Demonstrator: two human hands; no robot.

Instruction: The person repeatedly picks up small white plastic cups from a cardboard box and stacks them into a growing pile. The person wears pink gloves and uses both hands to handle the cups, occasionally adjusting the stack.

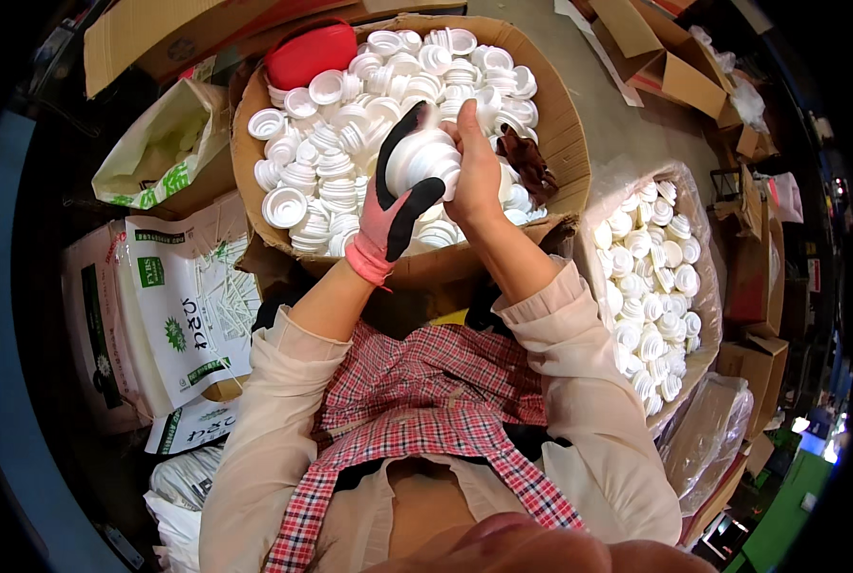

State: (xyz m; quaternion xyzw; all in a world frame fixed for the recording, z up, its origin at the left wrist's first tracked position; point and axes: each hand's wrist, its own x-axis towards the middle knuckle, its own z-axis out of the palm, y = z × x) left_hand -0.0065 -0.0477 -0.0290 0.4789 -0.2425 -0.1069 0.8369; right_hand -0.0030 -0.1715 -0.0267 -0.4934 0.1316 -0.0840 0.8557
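Observation:
My left hand [394, 196], in a pink and black glove, is closed around a stack of white, ringed plastic pieces [421, 163]. My bare right hand [474, 175] grips the same pieces from the right, its thumb pointing up. Both hands are over a large cardboard box [560, 124] full of similar white round pieces [338, 164]. A red pouch [309, 57] lies at the box's back left corner, and a dark brown crumpled item [526, 164] rests on the pieces to the right of my right hand.
A plastic-lined box [705, 368] of white pieces stands at the right. Printed white sacks [164, 296] with thin white sticks lie at the left, below an open green-printed bag [140, 162]. More cardboard boxes [746, 372] stand along the right and back, on a grey floor [584, 110].

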